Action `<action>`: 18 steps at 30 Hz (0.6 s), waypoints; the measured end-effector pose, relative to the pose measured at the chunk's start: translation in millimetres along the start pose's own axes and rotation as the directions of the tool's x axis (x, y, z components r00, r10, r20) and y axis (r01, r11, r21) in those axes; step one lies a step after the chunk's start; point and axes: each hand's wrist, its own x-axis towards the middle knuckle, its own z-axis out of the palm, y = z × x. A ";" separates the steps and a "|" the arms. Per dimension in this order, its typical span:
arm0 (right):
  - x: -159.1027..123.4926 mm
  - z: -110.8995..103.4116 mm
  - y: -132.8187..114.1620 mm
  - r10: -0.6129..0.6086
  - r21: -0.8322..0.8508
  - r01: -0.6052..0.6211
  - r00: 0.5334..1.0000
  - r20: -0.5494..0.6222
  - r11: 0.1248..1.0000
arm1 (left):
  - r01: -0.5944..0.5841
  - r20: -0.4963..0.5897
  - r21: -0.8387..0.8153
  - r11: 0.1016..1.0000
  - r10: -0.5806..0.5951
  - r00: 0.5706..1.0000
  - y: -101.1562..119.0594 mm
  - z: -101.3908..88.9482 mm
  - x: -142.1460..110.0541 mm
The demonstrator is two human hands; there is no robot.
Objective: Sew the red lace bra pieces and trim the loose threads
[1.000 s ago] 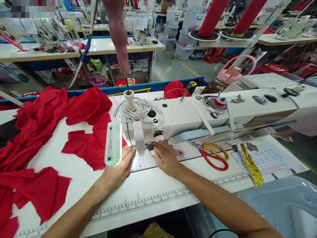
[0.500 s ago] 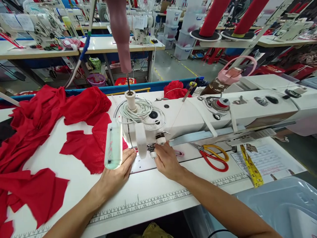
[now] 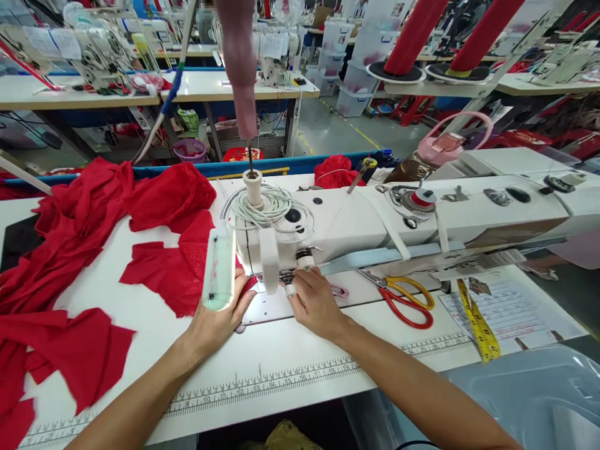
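A white sewing machine (image 3: 347,215) lies across the table, its head between my two hands. My left hand (image 3: 218,322) is left of the needle area, thumb and fingers closed on the edge of a red fabric piece (image 3: 252,283). A clear plastic guard (image 3: 219,269) hides part of that hand. On the right of the presser foot, my right hand (image 3: 319,306) has its fingers curled together against the machine head. What those fingers hold, if anything, is hidden. More red fabric (image 3: 175,269), partly lacy, spreads over the table behind my left hand.
Scissors (image 3: 407,300) with red and yellow handles lie right of my right hand. Beyond are a yellow tape measure (image 3: 480,325) and a written sheet (image 3: 510,315). A clear plastic bin (image 3: 525,381) stands at the front right. Red thread cones (image 3: 415,37) rise behind the machine.
My left hand has drawn slightly left, its thumb now apart from the forefinger with red fabric showing between. My right hand has risen slightly at the machine head. The view has shifted a little.
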 end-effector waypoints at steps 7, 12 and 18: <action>1.2 6.7 1.4 0.014 -0.066 -0.015 1.000 -0.016 0.998 | 0.301 0.113 -0.076 0.951 -0.292 0.950 -1.4 -15.6 8.2; -2.3 -16.7 -9.8 -0.013 -0.148 0.012 1.000 0.000 0.989 | 0.457 0.164 -0.250 0.854 -0.428 0.889 1.3 -59.6 -3.9; -45.8 -90.5 9.0 0.138 -0.521 -0.107 0.990 0.021 0.847 | 0.598 0.455 -0.693 0.403 -0.399 0.796 21.9 -100.4 -20.1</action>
